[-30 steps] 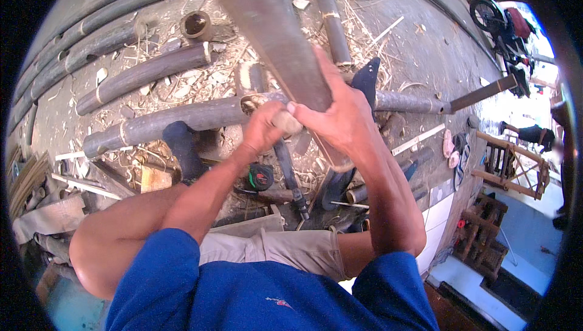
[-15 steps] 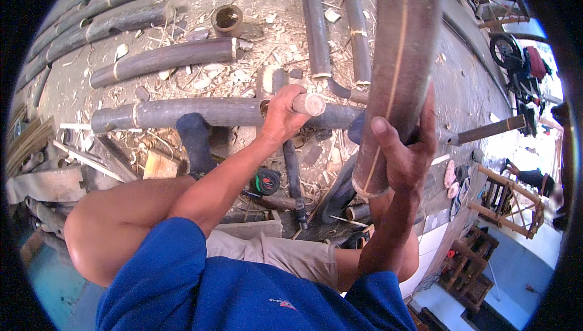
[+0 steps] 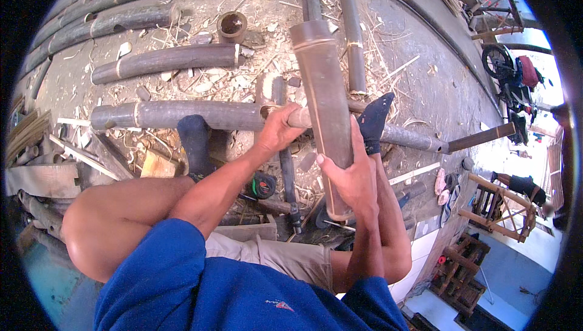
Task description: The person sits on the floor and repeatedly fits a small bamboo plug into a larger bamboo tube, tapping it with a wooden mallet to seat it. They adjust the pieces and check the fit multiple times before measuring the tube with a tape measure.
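Note:
My right hand (image 3: 352, 179) is wrapped round a thick brown bamboo section (image 3: 325, 94), which stands tilted with its far end raised. My left hand (image 3: 280, 128) grips a pale round wooden rod (image 3: 299, 118), whose tip meets the side of the bamboo section; whether it enters a hole there is hidden. Beneath both hands, a long dark bamboo pole (image 3: 200, 114) lies crosswise on the ground. A hole shows in it close to my left fingers. My socked feet (image 3: 195, 143) are against this pole, one on either side of my hands.
Wood chips and shavings litter the floor, with several bamboo poles (image 3: 176, 61) beyond. A short bamboo ring (image 3: 232, 26) stands among them. Near my knees are a tape measure (image 3: 262, 185) and a dark-handled tool (image 3: 288, 176). A bamboo frame (image 3: 501, 206) stands at the right.
My right hand has brought the bamboo section lower and leftward, against the rod. My left hand has turned the rod's tip toward it. My right foot now shows.

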{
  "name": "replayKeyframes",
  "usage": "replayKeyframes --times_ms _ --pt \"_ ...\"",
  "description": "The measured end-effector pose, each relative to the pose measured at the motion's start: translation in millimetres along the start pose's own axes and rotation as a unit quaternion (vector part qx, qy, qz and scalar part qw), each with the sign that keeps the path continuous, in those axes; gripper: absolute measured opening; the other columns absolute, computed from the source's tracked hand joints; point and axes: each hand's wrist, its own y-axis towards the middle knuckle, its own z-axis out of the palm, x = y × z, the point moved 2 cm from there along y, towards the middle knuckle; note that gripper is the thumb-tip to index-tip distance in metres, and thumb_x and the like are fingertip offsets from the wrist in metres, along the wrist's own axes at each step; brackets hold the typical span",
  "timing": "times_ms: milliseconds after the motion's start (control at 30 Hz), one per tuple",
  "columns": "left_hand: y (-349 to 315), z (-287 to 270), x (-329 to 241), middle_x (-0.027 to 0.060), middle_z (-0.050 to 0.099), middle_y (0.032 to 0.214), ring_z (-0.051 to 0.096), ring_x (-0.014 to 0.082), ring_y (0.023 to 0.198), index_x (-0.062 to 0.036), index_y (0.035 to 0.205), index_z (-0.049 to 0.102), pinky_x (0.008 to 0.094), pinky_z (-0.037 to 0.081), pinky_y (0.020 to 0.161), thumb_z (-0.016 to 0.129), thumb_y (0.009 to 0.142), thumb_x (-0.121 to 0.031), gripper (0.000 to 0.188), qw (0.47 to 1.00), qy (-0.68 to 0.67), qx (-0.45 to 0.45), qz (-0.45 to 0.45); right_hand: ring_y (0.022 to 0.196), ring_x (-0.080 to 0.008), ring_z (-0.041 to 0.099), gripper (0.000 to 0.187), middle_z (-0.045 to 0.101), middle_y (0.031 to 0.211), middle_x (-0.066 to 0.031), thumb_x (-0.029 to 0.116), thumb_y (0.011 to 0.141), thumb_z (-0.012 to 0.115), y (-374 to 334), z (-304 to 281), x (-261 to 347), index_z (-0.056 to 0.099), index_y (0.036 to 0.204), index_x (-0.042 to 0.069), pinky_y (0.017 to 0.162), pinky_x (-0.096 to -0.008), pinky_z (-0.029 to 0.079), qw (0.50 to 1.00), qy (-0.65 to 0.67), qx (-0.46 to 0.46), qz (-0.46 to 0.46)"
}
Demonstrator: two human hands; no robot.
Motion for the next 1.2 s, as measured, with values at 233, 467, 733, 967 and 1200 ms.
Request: replayKeyframes --times_ms 233,467,733,967,1200 --pt "13 4 -14 0.0066 0.067 0.094 0.065 0.0163 0.089 -0.0044 0.106 0.067 0.0322 0.052 0.083 0.080 0.086 -0.011 0.025 0.966 0.170 -0.080 0.176 0.117 -0.0263 0.066 0.099 0.064 0.135 -0.0205 0.014 0.080 0.081 -25 -8 -2 0.026 0.163 0.006 0.102 -0.0377 0.052 0.974 0.174 -0.135 -0.055" --pt "28 -20 11 0.0009 0.071 0.112 0.065 0.0108 0.102 -0.0040 0.122 0.067 0.0294 0.052 0.093 0.077 0.085 -0.003 0.038 0.993 -0.055 -0.104 -0.016 0.116 -0.0311 0.069 0.099 0.066 0.132 -0.0254 0.023 0.081 0.082 -13 12 10 0.028 0.162 0.008 0.102 -0.0397 0.052 0.992 0.086 -0.092 -0.027" --pt "46 -48 13 0.0025 0.073 0.111 0.066 0.0104 0.098 -0.0012 0.120 0.067 0.0292 0.053 0.087 0.083 0.085 -0.012 0.040 0.994 -0.038 -0.082 -0.066 0.109 -0.0426 0.071 0.102 0.069 0.121 -0.0303 0.033 0.080 0.083 21 -10 39 0.028 0.163 0.012 0.095 -0.0439 0.056 0.977 0.085 -0.148 -0.130" --pt "38 -52 -11 0.0006 0.071 0.095 0.064 0.0102 0.083 -0.0027 0.108 0.069 0.0289 0.051 0.076 0.081 0.087 -0.021 0.030 0.997 -0.009 -0.071 -0.030 0.114 -0.0366 0.071 0.100 0.072 0.120 -0.0273 0.038 0.082 0.079 27 5 28 0.027 0.163 0.010 0.102 -0.0392 0.052 0.992 -0.100 0.070 0.030" --pt "45 -65 -21 -0.0028 0.063 0.074 0.055 0.0081 0.066 -0.0094 0.085 0.067 0.0274 0.042 0.062 0.081 0.086 -0.022 0.019 0.986 -0.065 -0.149 0.026 0.106 -0.0426 0.072 0.102 0.071 0.117 -0.0296 0.040 0.080 0.080 6 -1 14 0.028 0.162 0.009 0.096 -0.0439 0.055 0.987 0.105 -0.079 -0.092"
